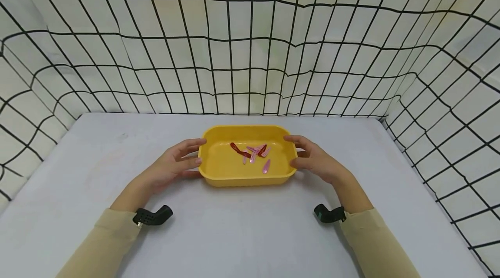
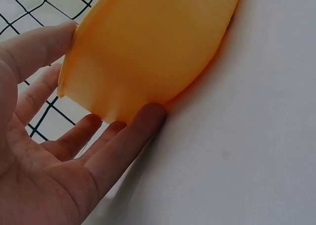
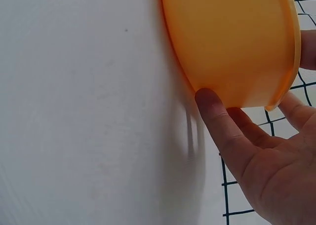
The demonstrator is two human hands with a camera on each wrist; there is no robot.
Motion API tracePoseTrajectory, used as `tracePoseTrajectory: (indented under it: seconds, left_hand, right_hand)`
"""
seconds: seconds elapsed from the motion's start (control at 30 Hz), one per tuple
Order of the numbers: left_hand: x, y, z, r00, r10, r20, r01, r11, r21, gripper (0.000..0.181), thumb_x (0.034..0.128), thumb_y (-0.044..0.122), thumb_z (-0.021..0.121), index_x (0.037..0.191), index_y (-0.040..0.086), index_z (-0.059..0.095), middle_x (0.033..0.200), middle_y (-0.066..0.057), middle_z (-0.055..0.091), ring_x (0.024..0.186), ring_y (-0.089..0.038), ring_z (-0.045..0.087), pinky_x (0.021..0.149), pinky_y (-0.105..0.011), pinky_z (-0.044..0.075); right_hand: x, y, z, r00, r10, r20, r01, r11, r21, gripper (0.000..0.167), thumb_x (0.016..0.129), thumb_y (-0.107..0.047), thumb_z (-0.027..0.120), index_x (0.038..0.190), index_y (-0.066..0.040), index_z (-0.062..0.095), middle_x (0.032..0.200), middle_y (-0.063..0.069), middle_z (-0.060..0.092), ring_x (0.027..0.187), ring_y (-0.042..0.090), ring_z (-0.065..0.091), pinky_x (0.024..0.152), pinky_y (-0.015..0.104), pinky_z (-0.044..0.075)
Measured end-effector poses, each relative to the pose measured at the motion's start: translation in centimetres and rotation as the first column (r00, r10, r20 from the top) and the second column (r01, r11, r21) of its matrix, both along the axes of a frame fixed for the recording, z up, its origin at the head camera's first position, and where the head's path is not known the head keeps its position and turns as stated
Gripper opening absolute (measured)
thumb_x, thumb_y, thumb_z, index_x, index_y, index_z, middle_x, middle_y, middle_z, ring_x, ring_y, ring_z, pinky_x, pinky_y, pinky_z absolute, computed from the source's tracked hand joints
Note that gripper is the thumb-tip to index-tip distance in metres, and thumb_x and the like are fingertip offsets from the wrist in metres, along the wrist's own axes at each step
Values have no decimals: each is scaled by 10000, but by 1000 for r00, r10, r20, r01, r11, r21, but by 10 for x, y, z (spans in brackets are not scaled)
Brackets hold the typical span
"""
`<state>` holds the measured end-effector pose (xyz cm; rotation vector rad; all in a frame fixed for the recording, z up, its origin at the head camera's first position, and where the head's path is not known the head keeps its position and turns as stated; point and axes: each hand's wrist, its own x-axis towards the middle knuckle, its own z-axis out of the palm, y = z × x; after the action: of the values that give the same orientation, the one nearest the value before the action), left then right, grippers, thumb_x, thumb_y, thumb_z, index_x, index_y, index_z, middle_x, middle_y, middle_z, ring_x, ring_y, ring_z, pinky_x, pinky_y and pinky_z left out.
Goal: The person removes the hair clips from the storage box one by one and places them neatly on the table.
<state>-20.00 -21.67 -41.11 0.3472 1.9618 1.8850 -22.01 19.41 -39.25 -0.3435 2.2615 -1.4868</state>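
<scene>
A shallow yellow plastic tray [image 1: 226,174] with rounded corners sits on the white table. Inside it lie several small pink and dark red teardrop-shaped pieces that look like hair clips [image 1: 266,166], most of them in a loose heap near the middle. My left hand [image 1: 175,163] holds the tray's left end, thumb and index fingertip at the rim. In the left wrist view, other fingertips touch the end wall [image 2: 123,62] lower down. At the opposite end, my right hand [image 1: 318,158] holds the tray likewise, one fingertip low by its base in the right wrist view.
The white tabletop [image 1: 242,234] spreads around the tray on all sides. Black wire mesh [image 1: 250,37] over pale sheeting stands along the back and both sides of the table. A black wrist device [image 1: 154,216] sits at each sleeve cuff.
</scene>
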Motion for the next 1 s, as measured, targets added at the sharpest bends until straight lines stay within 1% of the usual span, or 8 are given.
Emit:
tracePoseTrajectory:
  seconds: [0.13, 0.37, 0.5, 0.67, 0.77, 0.83, 0.93, 1.0]
  left_hand:
    - [-1, -3, 1, 1000, -19, -4, 19, 1000, -18, 613, 976, 42, 606, 1518, 50, 320, 1595, -202, 208, 1380, -456, 377, 927, -432, 572]
    - [-1, -10, 3, 999, -44, 6, 44, 995, -84, 625, 968, 81, 632, 1520, 101, 338, 1588, -194, 233, 1404, -465, 356, 929, -410, 570]
    - [-1, -15, 4, 999, -49, 5, 49, 993, -108, 629, 961, 98, 646, 1514, 104, 346, 1585, -190, 251, 1410, -459, 355, 932, -404, 569]
    - [5, -24, 1, 999, -34, 1, 34, 993, -117, 627, 963, 102, 641, 1514, 89, 341, 1589, -207, 245, 1411, -470, 348, 929, -392, 570]
    - [9, -30, 1, 1000, -20, 1, 20, 994, -108, 626, 967, 97, 635, 1515, 81, 333, 1595, -213, 225, 1420, -478, 323, 926, -384, 571]
    - [11, -34, 2, 1000, -7, -2, 6, 995, -97, 620, 969, 90, 630, 1513, 74, 333, 1593, -217, 221, 1418, -478, 319, 921, -382, 573]
    - [15, -38, 3, 1000, 14, -4, -14, 996, -84, 607, 975, 81, 619, 1514, 83, 338, 1592, -215, 223, 1385, -437, 379, 921, -381, 575]
    - [17, -40, 3, 1000, 27, -5, -27, 997, -70, 601, 979, 77, 612, 1515, 90, 340, 1589, -213, 226, 1336, -377, 455, 923, -381, 576]
  right_hand:
    - [1, -1, 1, 1000, 6, 2, -6, 1000, 13, 669, 892, -88, 673, 1488, -261, 422, 1534, -1, 375, 1297, 304, 501, 1060, 466, 481]
    - [4, -3, 2, 998, 56, 15, -55, 998, -14, 690, 897, -99, 683, 1512, -208, 389, 1571, 50, 331, 1313, 338, 484, 1078, 487, 460]
    - [6, -7, 2, 998, 64, 26, -64, 998, -20, 692, 900, -113, 693, 1513, -209, 387, 1578, 46, 324, 1308, 338, 484, 1075, 481, 463]
    - [9, -17, -3, 997, 67, 35, -66, 997, -30, 692, 903, -118, 697, 1515, -214, 388, 1574, 30, 337, 1296, 326, 496, 1075, 484, 462]
    - [10, -23, -5, 997, 71, 20, -70, 996, -45, 687, 904, -122, 700, 1512, -205, 391, 1565, 33, 354, 1289, 320, 505, 1058, 464, 477]
    - [12, -26, -4, 997, 81, 11, -80, 996, -49, 687, 905, -139, 704, 1513, -202, 390, 1562, 30, 360, 1285, 317, 510, 1051, 461, 482]
    - [14, -31, 3, 995, 97, -15, -97, 995, -35, 683, 906, -163, 702, 1512, -196, 390, 1574, 36, 350, 1318, 342, 489, 1078, 514, 448]
    - [16, -35, 8, 995, 81, -51, -80, 997, 11, 672, 906, -188, 708, 1504, -217, 402, 1582, 18, 336, 1360, 346, 452, 1102, 553, 414]
